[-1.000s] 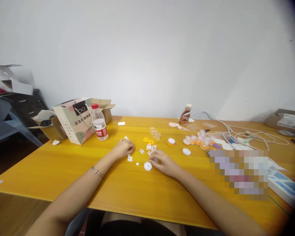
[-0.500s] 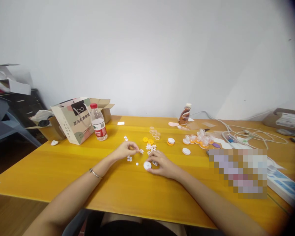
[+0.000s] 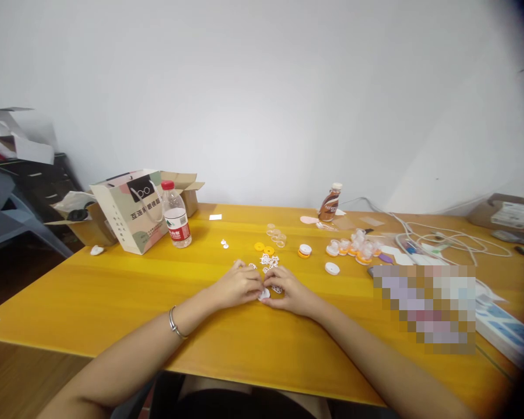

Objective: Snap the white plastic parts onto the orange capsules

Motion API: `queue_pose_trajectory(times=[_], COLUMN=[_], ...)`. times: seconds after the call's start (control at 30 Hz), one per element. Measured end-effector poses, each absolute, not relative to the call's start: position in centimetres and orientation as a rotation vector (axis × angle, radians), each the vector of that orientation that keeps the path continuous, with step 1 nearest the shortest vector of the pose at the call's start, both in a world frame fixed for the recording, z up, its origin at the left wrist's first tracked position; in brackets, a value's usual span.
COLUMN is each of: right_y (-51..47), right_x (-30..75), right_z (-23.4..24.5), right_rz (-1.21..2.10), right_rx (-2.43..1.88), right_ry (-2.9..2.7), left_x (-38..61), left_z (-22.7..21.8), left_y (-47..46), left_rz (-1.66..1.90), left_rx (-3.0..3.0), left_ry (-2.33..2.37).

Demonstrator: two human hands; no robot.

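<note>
A white round disc [image 3: 264, 295] rests on the table between my two hands. My right hand [image 3: 291, 293] grips its right side, with the thumb at the near edge and fingers at the far edge. My left hand [image 3: 240, 286] has its fingers bunched at the disc's left side; whatever is in the fingertips is hidden. Just beyond the hands lies a pile of white openwork pieces [image 3: 269, 261], partly covered by my right hand. Two yellow discs [image 3: 268, 250] and several clear rings [image 3: 280, 241] lie farther back. Small white pieces [image 3: 225, 245] sit to the left.
A stacked white and orange round case [image 3: 304, 251] and a white lid [image 3: 332, 268] are on the right, near clustered clear and orange parts [image 3: 360, 247]. A water bottle [image 3: 177, 227] and paper bag [image 3: 133, 218] stand left. A brown drink bottle [image 3: 329, 203] is at the back.
My left hand has moved right and toward me, from beside the openwork pieces to the white disc. It now covers the small white discs on the table. My right hand stays on the disc.
</note>
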State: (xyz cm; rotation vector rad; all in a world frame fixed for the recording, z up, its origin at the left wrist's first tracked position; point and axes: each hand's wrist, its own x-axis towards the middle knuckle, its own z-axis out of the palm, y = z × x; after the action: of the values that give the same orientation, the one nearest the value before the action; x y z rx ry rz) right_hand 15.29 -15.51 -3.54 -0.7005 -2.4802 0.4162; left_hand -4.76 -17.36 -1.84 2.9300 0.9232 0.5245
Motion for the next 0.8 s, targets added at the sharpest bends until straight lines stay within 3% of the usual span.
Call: queue_pose_trajectory(times=[0.8], right_y=[-15.4], right_x=[15.1], right_z=[-3.7], right_rz=[0.441], right_rx=[-0.689], right_ry=[-2.483], left_x=[-3.7], left_z=[-1.8], left_y=[-17.2], left_rz=[0.531], left_rx=[2.563], left_ry=[1.082])
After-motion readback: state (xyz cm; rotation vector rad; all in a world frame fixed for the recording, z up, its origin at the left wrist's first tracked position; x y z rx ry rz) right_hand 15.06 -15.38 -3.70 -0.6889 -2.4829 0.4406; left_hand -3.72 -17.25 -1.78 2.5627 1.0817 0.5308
